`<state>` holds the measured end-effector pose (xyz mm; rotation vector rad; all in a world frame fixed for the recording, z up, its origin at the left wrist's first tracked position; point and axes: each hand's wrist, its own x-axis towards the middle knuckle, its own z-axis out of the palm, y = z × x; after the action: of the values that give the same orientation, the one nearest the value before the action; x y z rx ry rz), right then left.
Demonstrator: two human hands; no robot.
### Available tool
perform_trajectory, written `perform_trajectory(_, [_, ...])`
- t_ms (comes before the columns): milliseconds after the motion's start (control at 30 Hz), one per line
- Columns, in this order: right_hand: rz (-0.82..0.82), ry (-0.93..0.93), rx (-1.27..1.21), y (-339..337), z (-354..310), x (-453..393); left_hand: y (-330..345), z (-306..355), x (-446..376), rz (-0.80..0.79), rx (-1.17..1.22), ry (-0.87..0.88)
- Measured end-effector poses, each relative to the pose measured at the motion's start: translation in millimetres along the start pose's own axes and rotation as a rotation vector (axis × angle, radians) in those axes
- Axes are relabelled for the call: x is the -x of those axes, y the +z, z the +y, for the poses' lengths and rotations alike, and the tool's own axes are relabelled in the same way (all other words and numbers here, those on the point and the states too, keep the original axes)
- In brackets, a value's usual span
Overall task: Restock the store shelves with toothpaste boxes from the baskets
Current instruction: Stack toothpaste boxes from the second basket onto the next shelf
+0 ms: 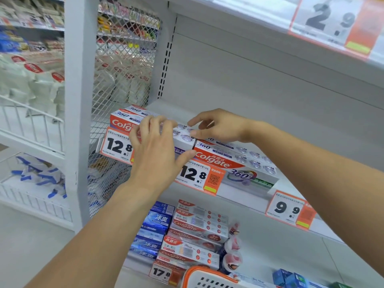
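Observation:
Red and white Colgate toothpaste boxes lie in a left stack [122,119] and a right stack [234,159] along the front of the white shelf [245,193]. My left hand [158,150] rests on the front face of the left stack, fingers straight, thumb out toward the right stack. My right hand [216,126] touches the top of the left stack's upper box, fingers loosely bent, with thumb and forefinger on its right end. A white basket with an orange rim [204,277] shows at the bottom edge.
Price tags reading 12.8 [194,175] and 9.9 [287,208] hang on the shelf edge. The lower shelf holds blue boxes [153,227] and more Colgate boxes [197,229]. A white upright post [81,100] and wire mesh stand at left. Another shelf hangs overhead.

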<state>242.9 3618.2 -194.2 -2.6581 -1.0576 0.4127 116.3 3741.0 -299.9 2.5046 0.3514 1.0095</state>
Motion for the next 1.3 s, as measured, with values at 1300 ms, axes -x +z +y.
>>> perform_trajectory(1300, [0.716, -0.161, -0.079, 144.5, 69.8, 200.3, 8.9, 75.2, 67.5, -0.281, 0.347, 0.426])
